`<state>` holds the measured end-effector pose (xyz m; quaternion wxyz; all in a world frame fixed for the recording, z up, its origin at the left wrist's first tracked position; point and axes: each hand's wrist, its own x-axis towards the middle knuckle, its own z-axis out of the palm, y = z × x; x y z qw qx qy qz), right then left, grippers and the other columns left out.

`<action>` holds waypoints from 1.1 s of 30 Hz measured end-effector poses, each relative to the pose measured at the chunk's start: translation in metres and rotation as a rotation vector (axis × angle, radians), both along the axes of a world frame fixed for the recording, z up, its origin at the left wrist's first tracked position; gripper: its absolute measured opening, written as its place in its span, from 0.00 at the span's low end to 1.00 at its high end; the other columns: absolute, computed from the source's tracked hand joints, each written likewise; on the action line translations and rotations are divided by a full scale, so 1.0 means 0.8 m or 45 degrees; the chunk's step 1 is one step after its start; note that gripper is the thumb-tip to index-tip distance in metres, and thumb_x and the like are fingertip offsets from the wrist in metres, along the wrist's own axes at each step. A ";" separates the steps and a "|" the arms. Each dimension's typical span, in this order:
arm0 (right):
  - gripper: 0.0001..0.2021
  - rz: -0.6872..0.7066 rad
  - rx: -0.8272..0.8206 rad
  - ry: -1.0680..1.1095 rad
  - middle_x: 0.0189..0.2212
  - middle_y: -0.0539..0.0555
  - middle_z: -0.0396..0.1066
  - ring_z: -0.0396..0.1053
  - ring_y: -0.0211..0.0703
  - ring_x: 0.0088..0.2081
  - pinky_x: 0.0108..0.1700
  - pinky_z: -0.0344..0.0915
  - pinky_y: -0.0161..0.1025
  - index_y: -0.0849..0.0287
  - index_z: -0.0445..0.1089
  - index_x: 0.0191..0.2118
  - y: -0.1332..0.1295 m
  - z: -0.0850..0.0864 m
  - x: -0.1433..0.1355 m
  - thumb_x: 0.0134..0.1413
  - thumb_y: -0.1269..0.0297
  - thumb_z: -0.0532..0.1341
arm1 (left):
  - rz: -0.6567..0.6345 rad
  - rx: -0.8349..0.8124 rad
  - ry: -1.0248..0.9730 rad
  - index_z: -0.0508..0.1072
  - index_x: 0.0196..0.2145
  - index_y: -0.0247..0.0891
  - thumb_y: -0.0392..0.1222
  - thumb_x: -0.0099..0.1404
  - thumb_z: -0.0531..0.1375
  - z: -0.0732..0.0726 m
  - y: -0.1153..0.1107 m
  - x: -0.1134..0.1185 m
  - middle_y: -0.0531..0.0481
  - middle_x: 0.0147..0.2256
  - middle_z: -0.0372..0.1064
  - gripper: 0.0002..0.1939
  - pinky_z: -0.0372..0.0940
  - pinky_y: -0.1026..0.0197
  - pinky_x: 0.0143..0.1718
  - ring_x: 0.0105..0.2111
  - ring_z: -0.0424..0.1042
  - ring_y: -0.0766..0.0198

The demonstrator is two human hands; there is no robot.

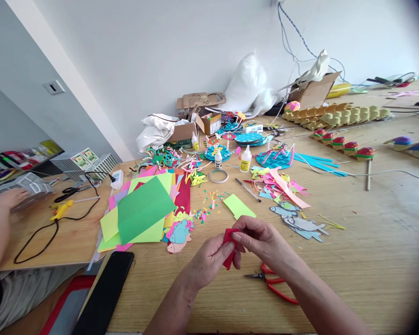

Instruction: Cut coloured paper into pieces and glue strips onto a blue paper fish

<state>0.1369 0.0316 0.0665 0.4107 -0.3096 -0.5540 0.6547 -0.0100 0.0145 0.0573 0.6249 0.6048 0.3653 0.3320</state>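
Between my two hands is a small folded piece of red paper (pixel 229 236), held upright above the table. My left hand (pixel 211 258) pinches its lower left side with the thumb on top. My right hand (pixel 256 237) grips the upper right edge between thumb and fingers. Below my right forearm lies a pair of red-handled scissors (pixel 274 281), partly covered by the arm. Just beyond my hands rests a lime-green paper piece (pixel 240 207). To the right are grey-blue paper fish (pixel 302 223), and to the left pink and blue paper fish (pixel 179 235).
Coloured paper sheets (pixel 145 209) are stacked at left. Glue bottles (pixel 245 159), a tape ring (pixel 218 175) and paper scraps (pixel 272 181) lie farther back. Egg-carton strips (pixel 349 116) sit at right. A black phone-like slab (pixel 106 288) lies at the near left. Another person's hand (pixel 12 197) is at far left.
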 end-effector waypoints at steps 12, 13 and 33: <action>0.11 -0.098 0.191 -0.273 0.16 0.46 0.65 0.68 0.37 0.17 0.19 0.60 0.31 0.60 0.61 0.26 0.001 0.001 0.002 0.51 0.58 0.57 | -0.031 0.026 0.032 0.66 0.30 0.32 0.47 0.64 0.45 0.003 0.005 0.001 0.50 0.23 0.62 0.17 0.54 0.68 0.24 0.23 0.59 0.70; 0.10 -0.065 0.184 -0.272 0.17 0.46 0.66 0.68 0.37 0.17 0.19 0.60 0.31 0.60 0.61 0.27 0.001 0.004 0.003 0.50 0.59 0.57 | -0.038 0.035 0.043 0.66 0.30 0.32 0.47 0.64 0.45 0.003 0.005 0.000 0.50 0.23 0.62 0.17 0.54 0.68 0.24 0.23 0.59 0.70; 0.09 -0.268 0.507 -0.693 0.17 0.48 0.66 0.63 0.35 0.21 0.24 0.58 0.31 0.60 0.66 0.21 0.006 0.010 0.007 0.48 0.65 0.57 | 0.046 -0.100 0.194 0.75 0.28 0.30 0.43 0.57 0.54 -0.009 0.004 0.000 0.46 0.25 0.71 0.14 0.59 0.65 0.29 0.26 0.67 0.65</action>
